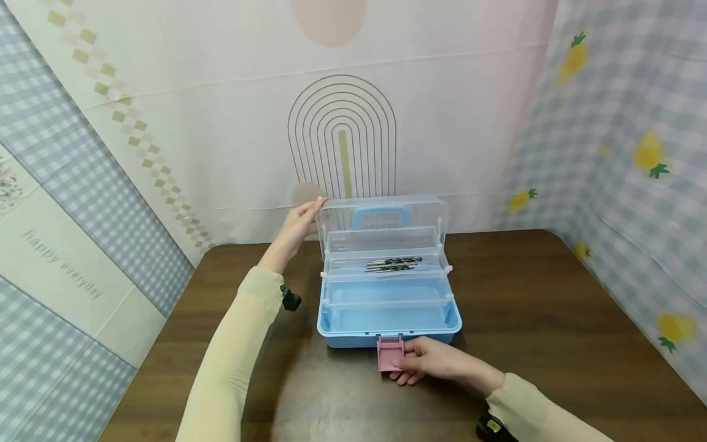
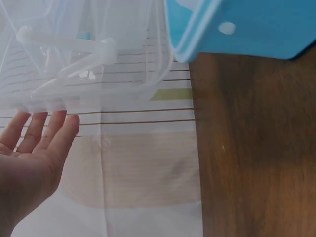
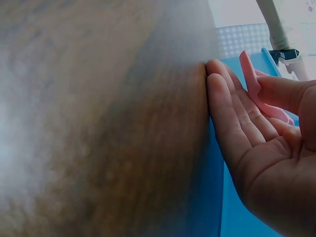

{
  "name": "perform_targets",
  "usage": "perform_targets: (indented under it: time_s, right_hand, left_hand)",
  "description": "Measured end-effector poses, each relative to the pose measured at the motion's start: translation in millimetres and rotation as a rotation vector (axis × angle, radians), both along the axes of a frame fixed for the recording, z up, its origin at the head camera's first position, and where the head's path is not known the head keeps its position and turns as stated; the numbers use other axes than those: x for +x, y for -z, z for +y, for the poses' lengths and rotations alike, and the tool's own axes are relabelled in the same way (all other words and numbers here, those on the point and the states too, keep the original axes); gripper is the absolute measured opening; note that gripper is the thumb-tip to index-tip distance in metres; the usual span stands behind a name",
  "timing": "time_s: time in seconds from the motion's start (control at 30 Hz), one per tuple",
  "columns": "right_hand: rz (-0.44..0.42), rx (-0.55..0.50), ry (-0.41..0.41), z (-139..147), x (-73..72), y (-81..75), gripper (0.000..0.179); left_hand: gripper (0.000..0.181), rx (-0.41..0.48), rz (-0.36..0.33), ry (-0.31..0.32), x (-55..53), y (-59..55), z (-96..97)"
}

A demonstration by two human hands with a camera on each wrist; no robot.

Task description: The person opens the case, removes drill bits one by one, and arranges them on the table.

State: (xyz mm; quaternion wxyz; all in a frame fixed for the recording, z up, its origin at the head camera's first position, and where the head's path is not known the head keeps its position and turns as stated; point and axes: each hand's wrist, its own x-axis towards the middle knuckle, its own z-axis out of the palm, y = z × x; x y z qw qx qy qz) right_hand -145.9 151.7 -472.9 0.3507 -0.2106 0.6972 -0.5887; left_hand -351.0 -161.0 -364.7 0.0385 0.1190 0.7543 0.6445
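Note:
A light-blue toolbox (image 1: pixel 386 313) stands on the table, its clear lid (image 1: pixel 425 215) raised at the back and its stepped clear trays spread. Several drill bits (image 1: pixel 393 264) lie in one tray. My left hand (image 1: pixel 298 230) is at the lid's upper left corner; in the left wrist view its extended fingers (image 2: pixel 55 123) touch the clear plastic, and the thumb is hidden. At the front, my right hand (image 1: pixel 428 361) holds the pink latch (image 1: pixel 390 354), which hangs down. The right wrist view shows the thumb (image 3: pixel 281 93) against the latch, with the other fingers close together beside it.
The dark wooden table (image 1: pixel 513 294) extends on both sides of the box. A printed cloth (image 1: pixel 237 153) hangs right behind it, with checked cloth at both sides. A blue handle (image 1: pixel 381 213) shows through the lid.

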Motion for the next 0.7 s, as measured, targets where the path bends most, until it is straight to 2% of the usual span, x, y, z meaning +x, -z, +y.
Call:
perform_targets:
  time_s: [0.2,0.3,0.47,0.7]
  right_hand:
    - [0.011,0.000,0.001,-0.3,-0.1,-1.2,0.023]
    - [0.015,-0.003,0.001,0.5,0.3,-0.8,0.024]
    - [0.020,0.003,0.003,1.8,0.4,-0.2,0.023]
    - [0.037,0.020,0.012,0.9,1.6,0.0,0.022]
  left_hand:
    - [0.060,0.023,0.018,0.072,1.8,2.1,-5.5]
    - [0.058,0.038,0.022,0.083,1.2,2.6,-4.8]
    - [0.060,0.021,0.022,0.038,-2.0,5.3,-2.1]
    - [0.066,0.000,-0.018,-0.024,-4.2,7.7,1.1]
